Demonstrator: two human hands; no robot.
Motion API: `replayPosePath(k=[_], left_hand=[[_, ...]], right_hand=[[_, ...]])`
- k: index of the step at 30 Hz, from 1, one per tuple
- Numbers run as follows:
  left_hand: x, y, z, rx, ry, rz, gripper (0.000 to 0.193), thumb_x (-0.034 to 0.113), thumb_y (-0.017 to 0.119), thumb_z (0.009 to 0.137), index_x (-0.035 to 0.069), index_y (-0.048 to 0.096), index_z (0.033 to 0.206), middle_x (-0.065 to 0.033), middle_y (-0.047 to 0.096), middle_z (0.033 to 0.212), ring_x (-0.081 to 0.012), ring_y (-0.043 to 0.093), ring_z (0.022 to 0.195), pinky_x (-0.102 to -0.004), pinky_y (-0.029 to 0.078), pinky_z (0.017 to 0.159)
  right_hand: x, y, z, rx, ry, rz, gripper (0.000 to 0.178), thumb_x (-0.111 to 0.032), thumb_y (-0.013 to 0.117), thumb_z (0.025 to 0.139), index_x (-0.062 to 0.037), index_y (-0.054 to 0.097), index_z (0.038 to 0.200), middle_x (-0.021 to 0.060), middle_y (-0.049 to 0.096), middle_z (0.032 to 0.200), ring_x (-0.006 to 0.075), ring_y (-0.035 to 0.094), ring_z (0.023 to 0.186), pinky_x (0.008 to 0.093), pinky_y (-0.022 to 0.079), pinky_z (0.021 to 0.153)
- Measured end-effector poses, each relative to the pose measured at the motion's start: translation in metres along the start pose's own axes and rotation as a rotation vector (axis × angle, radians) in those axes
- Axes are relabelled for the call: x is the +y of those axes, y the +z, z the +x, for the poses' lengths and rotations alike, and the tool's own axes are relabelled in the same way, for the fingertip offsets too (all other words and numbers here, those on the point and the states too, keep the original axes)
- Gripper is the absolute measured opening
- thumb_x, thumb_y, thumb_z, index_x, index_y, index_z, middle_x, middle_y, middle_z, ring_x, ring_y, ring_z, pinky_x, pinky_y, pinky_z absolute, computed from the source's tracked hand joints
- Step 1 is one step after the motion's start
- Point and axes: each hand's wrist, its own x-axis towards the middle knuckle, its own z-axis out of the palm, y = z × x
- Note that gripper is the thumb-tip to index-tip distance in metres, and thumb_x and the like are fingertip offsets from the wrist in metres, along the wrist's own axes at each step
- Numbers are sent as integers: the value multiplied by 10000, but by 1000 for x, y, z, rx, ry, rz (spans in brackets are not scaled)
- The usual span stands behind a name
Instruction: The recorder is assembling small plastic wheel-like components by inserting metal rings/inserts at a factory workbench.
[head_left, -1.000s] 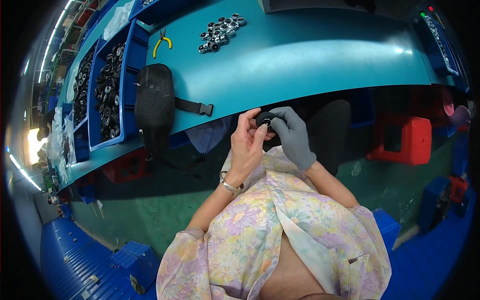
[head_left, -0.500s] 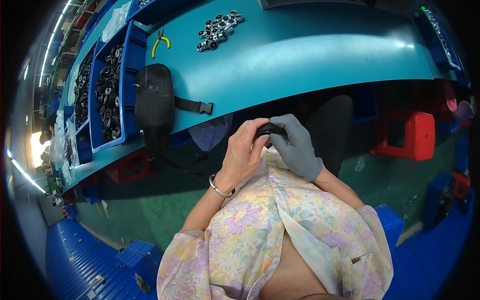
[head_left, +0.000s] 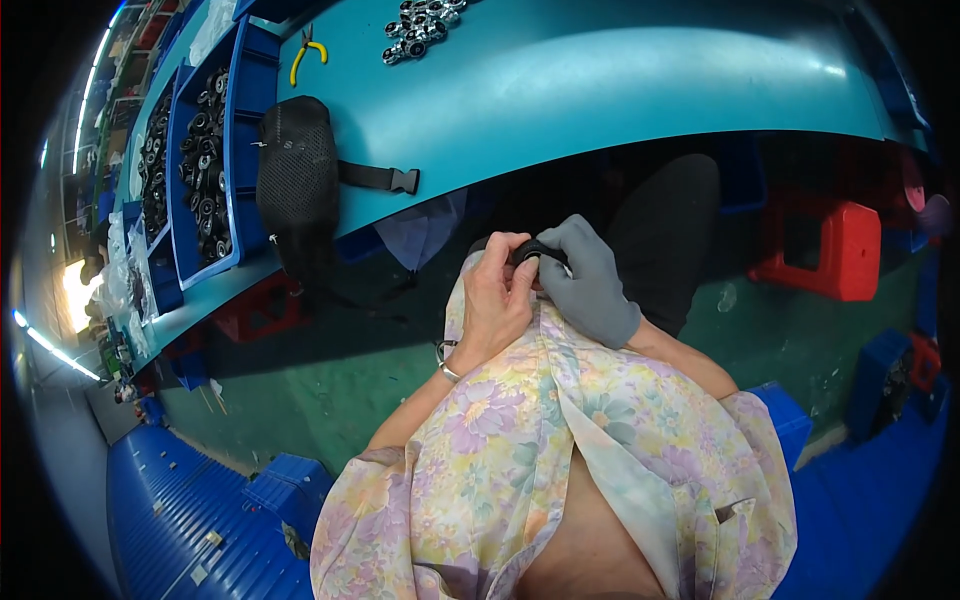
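A small black ring-shaped part [head_left: 533, 251] sits between my two hands above my lap, partly covered by my fingers. My bare left hand [head_left: 495, 300], with a silvery bracelet at the wrist, pinches its left side between thumb and fingers. On the other side my right hand [head_left: 592, 285], in a grey glove, has its fingers curled onto the same part. The fingertips of both hands nearly meet around it. Which kind of part it is cannot be made out.
On the teal table [head_left: 560, 90] lie a black mesh pouch [head_left: 298, 165] with a strap, yellow-handled pliers [head_left: 308, 58] and a group of shiny metal parts [head_left: 415, 30]. Blue bins [head_left: 235, 150] at the left hold black round parts. A red stool [head_left: 835, 255] stands at right.
The table and its things appear higher in the picture now. My hands stay together on the black part, the left wrist slightly turned and the fingers shifted a little around it.
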Motion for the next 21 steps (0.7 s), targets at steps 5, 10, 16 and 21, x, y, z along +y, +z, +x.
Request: replayPosePath(k=[5,10,16,21], left_hand=[[0,-4,2,-45,-110,-269,228,3,533,925,-43,507,1147,-98,631,854,-122,656,717,-265,554,635],[2,-10,-1,-143,-131,47,265,-44,459,942,-44,505,1203,-118,649,968,-147,668,781,-257,562,691],[1,-7,-3,-126,-188,119,264,-49,468,932,-54,506,1193,-126,657,967,-164,681,790,-261,572,691],[-4,-16,7,-96,-276,-473,185,-11,511,943,-42,537,1123,-105,652,1009,-149,669,820,-274,572,735]], right_hand=[[14,-2,1,-73,243,289,143,-6,618,812,-3,590,952,90,564,863,156,571,712,293,462,616],[8,-5,0,-135,259,271,132,-7,616,822,1,597,953,78,569,863,132,569,721,278,460,617],[14,0,-6,-145,84,-3,174,-18,629,822,-4,613,994,80,596,928,160,599,796,294,478,668],[22,-5,-3,-126,202,418,331,-40,655,807,-24,606,1134,91,587,996,157,586,857,283,481,762]])
